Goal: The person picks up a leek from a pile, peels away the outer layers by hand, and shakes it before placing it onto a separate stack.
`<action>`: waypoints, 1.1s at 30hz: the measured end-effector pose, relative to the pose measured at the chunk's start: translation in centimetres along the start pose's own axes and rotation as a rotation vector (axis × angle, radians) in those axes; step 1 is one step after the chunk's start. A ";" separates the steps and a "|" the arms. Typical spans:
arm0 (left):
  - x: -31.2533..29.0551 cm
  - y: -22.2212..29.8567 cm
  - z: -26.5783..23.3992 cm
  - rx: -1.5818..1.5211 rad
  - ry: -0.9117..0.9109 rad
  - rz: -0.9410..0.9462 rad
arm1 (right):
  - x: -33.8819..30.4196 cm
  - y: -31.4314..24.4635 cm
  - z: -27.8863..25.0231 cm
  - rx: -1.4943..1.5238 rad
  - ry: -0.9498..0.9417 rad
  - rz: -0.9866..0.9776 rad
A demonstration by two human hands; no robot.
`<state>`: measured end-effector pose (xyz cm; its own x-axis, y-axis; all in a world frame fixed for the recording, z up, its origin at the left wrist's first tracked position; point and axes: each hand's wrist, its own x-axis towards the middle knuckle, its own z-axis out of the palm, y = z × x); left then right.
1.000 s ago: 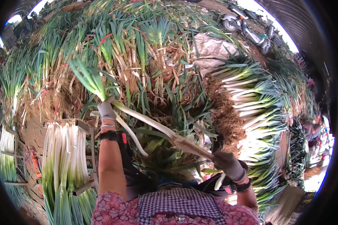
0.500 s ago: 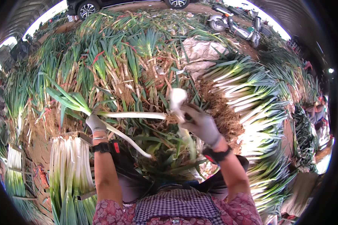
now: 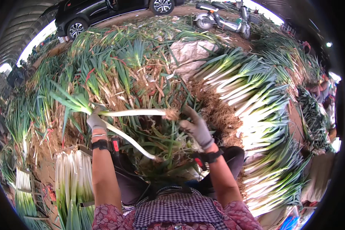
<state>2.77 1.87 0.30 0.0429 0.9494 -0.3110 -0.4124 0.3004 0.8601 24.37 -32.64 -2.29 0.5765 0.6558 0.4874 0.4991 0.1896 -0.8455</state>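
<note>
Fingers (image 3: 95, 113) of our grey-gloved left hand (image 3: 96, 120) are curled around two long green onions (image 3: 134, 112), left of the frame's centre, gripping them where white meets the green leaves (image 3: 76, 102). One onion runs rightward, its roots (image 3: 171, 114) just beside the fingertips of our right hand (image 3: 198, 130); the other slants down and right from our grip. Our right fingers stand spread and empty. More green onions lie in a long row (image 3: 257, 115) at right, and a bundle (image 3: 73, 176) fills the lower left. Any lettering on our black wristbands (image 3: 211, 156) or the motor scooter (image 3: 230, 25), upper right, is too small to read.
</note>
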 end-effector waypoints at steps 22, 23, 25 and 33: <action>-8.0 -5.6 6.6 0.019 -0.296 0.061 | -7.2 -6.5 -6.8 0.454 0.305 0.297; -7.3 -5.9 6.2 -0.014 -0.360 0.036 | -7.1 -5.9 -6.3 0.295 0.277 0.201; -6.2 -6.9 6.3 -0.051 -0.398 -0.015 | -6.9 -6.1 -5.6 0.324 0.128 0.303; -1.7 -4.5 3.8 -0.022 -0.042 0.024 | -8.1 -11.1 -13.1 -0.796 0.287 -0.229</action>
<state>8.00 -0.75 -1.54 0.0705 0.9595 -0.2729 -0.4339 0.2758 0.8577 22.64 -49.57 5.97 0.4939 0.4345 0.7532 0.8640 -0.3427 -0.3689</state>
